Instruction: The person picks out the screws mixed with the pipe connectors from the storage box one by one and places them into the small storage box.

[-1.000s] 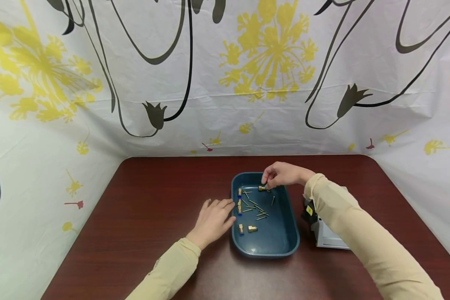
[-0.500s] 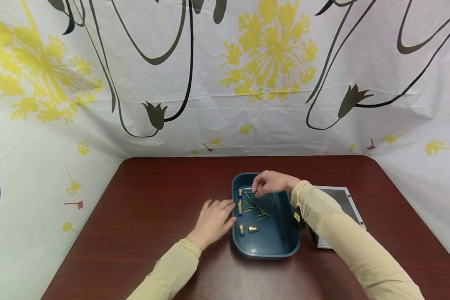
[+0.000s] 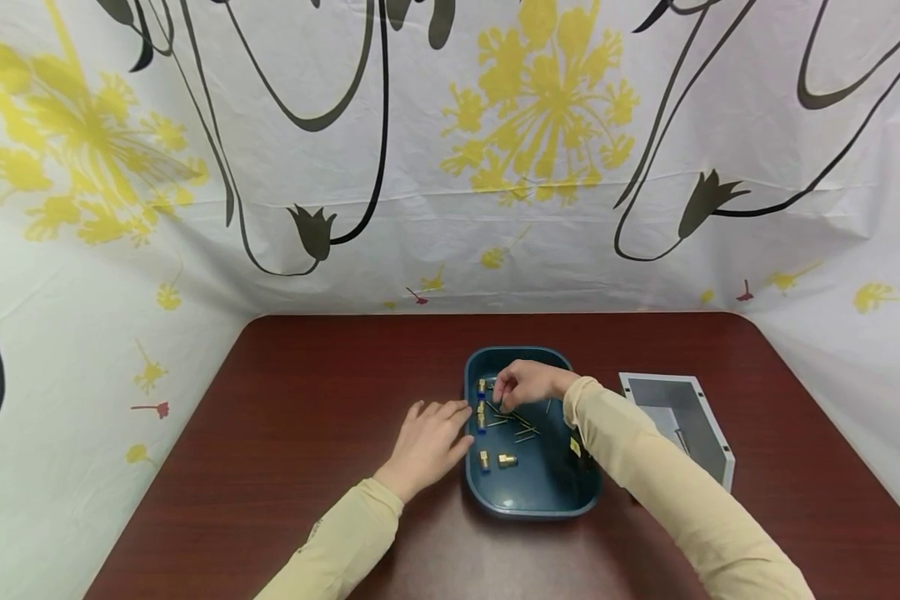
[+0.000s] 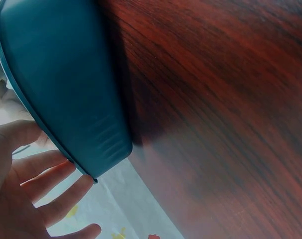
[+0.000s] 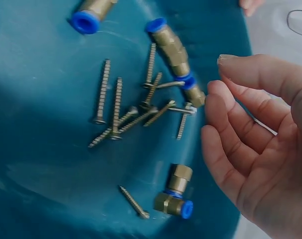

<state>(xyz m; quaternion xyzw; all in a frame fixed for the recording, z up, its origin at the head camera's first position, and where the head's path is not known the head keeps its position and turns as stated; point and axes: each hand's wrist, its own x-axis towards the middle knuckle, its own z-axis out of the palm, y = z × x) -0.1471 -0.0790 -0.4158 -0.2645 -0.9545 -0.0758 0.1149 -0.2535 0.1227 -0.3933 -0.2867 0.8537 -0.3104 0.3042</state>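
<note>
Head and right wrist views show the left hand touching the tray with straightened fingers, the right hand loosely curled, thumb apart, over screws and fittings inside.

Head view bright, even, fairly sharp. Pale glare on tabletop toward near edge; small glint inside tray at its near end. Left wrist: soft, dark shadow along tray's base. Right wrist: dimmer, screws slightly blurred.
</note>
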